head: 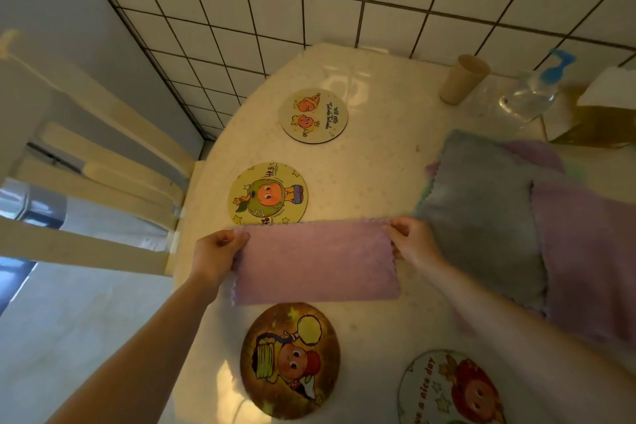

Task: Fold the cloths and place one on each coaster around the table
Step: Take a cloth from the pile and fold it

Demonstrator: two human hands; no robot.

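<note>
A pink cloth [316,263], folded into a wide rectangle, hangs just above the table between my hands. My left hand [216,253] pinches its upper left corner and my right hand [413,241] pinches its upper right corner. Several round cartoon coasters lie bare on the table: a yellow-green one [267,194] just beyond the cloth, a pale one [314,115] farther back, a brown one [290,360] in front of it, and a white one [447,389] at the bottom right. A pile of unfolded cloths lies at the right, grey [481,217] over pink [592,258].
The round table [378,155] stands against a tiled wall. A beige cup [463,79], a clear bottle with a blue cap [531,93] and a box [605,113] stand at the back right. A wooden chair [93,162] is at the table's left edge.
</note>
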